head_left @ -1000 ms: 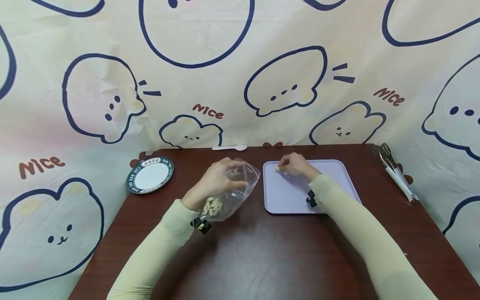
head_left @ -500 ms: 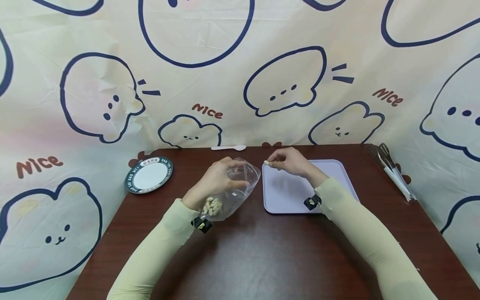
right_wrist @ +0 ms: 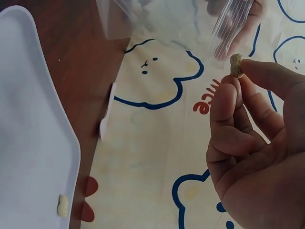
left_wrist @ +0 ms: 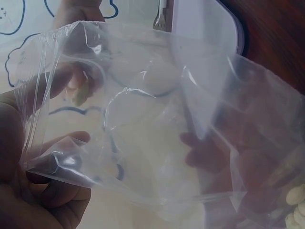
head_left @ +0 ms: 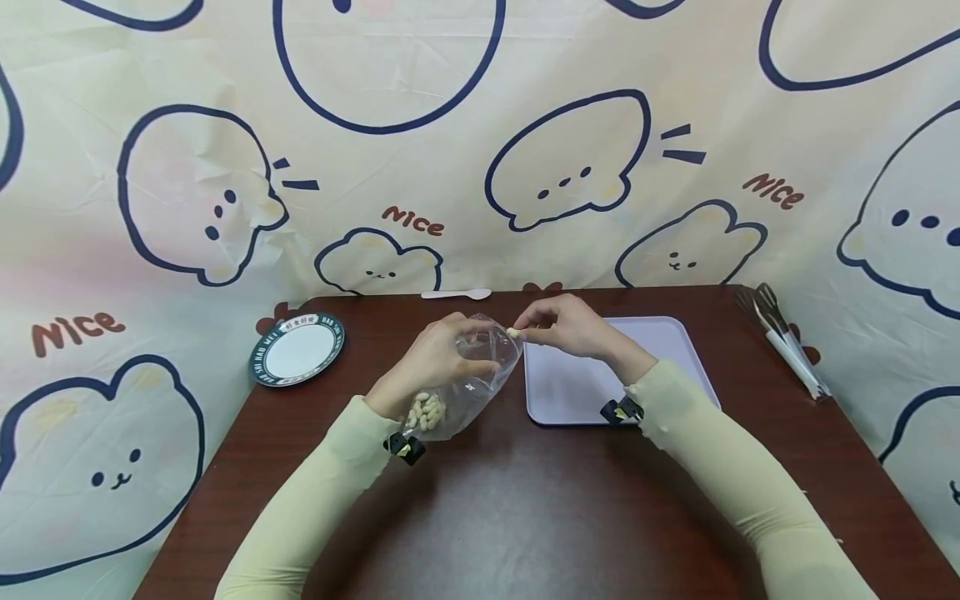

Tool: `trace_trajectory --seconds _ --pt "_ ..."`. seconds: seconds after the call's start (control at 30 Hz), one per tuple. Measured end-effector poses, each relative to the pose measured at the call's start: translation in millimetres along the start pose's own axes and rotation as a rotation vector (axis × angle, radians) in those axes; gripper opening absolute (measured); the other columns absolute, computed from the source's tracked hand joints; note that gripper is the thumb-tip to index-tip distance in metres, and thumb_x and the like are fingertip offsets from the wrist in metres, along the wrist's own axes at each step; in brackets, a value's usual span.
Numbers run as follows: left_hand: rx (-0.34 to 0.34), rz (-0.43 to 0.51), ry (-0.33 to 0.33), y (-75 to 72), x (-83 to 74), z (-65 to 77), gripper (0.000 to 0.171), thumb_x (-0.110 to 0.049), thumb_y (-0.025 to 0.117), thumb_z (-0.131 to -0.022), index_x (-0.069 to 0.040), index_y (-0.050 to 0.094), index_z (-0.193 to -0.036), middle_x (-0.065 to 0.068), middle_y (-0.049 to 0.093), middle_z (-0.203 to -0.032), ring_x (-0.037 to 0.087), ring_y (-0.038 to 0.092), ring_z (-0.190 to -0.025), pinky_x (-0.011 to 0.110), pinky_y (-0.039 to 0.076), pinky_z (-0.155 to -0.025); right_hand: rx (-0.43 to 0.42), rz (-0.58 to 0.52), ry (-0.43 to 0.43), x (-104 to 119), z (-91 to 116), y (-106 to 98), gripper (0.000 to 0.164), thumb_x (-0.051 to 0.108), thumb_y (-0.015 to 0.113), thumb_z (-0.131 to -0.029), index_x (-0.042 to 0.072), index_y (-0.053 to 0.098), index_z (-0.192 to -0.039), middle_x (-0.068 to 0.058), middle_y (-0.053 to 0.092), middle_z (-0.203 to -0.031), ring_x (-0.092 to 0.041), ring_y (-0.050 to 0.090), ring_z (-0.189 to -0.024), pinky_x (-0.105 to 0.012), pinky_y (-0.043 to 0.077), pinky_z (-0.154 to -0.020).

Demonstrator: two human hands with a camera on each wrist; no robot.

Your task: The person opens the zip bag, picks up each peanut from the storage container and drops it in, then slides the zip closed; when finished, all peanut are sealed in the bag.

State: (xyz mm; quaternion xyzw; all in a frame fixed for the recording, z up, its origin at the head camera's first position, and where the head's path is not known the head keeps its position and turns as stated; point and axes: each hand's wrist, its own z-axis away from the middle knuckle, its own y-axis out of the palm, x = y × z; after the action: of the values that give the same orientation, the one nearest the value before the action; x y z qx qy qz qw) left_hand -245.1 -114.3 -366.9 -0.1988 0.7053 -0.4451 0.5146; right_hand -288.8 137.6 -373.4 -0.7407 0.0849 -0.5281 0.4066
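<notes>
My left hand (head_left: 429,360) holds a clear plastic bag (head_left: 474,406) by its mouth, thumb and fingers spread at the opening. Several pale peanuts (head_left: 426,412) lie bunched at the bag's bottom, near the left wrist. At the bag's mouth, my right hand (head_left: 572,327) pinches a single peanut (right_wrist: 236,66) between thumb and fingertips. Through the film, the left wrist view shows this peanut (left_wrist: 81,94) overlapping the opening. A lilac tray (head_left: 581,387) sits beneath and beside the right forearm. One more peanut (right_wrist: 62,206) lies on the tray near its edge.
A green-rimmed plate (head_left: 267,367) stands at the table's far left. Along the back edge lies a white spoon (head_left: 456,294). Utensils with white handles (head_left: 798,362), one a whisk, lie at the right edge. A patterned cloth hangs behind the brown table (head_left: 517,508).
The right hand has lifted a peanut off the tray and carried it left to the bag's mouth. The left hand and bag have stayed about where they were.
</notes>
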Motion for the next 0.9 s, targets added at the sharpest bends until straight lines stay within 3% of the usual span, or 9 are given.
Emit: trace_trajectory --seconds 0.23,0.47,0.73,0.9 --pt "-0.005 -0.014 0.001 0.7 -0.7 0.3 0.067 -0.043 0.084 -0.078 -0.022 0.061 -0.137 0.002 0.060 -0.106 0.021 0.059 -0.095 0.033 0.048 -0.075 0.021 0.041 -0.028 2.2 1.2 2.7 0.012 0.029 0.073 -0.091 0.025 0.077 -0.101 0.007 0.075 -0.103 -0.015 0.064 -0.092 -0.032 0.052 -0.074" --pt "0.002 -0.011 0.005 -0.3 -1.0 0.5 0.068 -0.043 0.083 -0.079 -0.022 0.060 -0.139 0.004 0.060 -0.108 0.028 0.061 -0.099 0.033 0.049 -0.074 -0.014 0.012 0.032 -4.9 -1.4 -5.0 0.017 0.030 0.070 -0.094 0.021 0.075 -0.108 0.002 0.073 -0.101 -0.019 0.064 -0.087 -0.034 0.053 -0.073" --pt "-0.001 -0.012 0.001 -1.0 -0.7 0.5 0.068 -0.044 0.083 -0.078 -0.023 0.060 -0.139 0.005 0.061 -0.108 0.027 0.061 -0.097 0.032 0.048 -0.072 -0.071 -0.015 0.148 -42.5 -10.7 -11.8 0.017 0.030 0.069 -0.095 0.019 0.073 -0.107 -0.002 0.070 -0.102 -0.021 0.064 -0.090 -0.033 0.052 -0.075" --pt "-0.009 -0.014 0.010 -0.7 -0.3 0.8 0.067 -0.043 0.083 -0.078 -0.024 0.060 -0.138 0.004 0.061 -0.106 0.022 0.058 -0.092 0.031 0.047 -0.070 -0.100 0.024 0.204 -71.4 -18.0 -12.5 0.018 0.028 0.067 -0.096 0.015 0.073 -0.108 -0.006 0.070 -0.105 -0.023 0.063 -0.096 -0.034 0.051 -0.078"
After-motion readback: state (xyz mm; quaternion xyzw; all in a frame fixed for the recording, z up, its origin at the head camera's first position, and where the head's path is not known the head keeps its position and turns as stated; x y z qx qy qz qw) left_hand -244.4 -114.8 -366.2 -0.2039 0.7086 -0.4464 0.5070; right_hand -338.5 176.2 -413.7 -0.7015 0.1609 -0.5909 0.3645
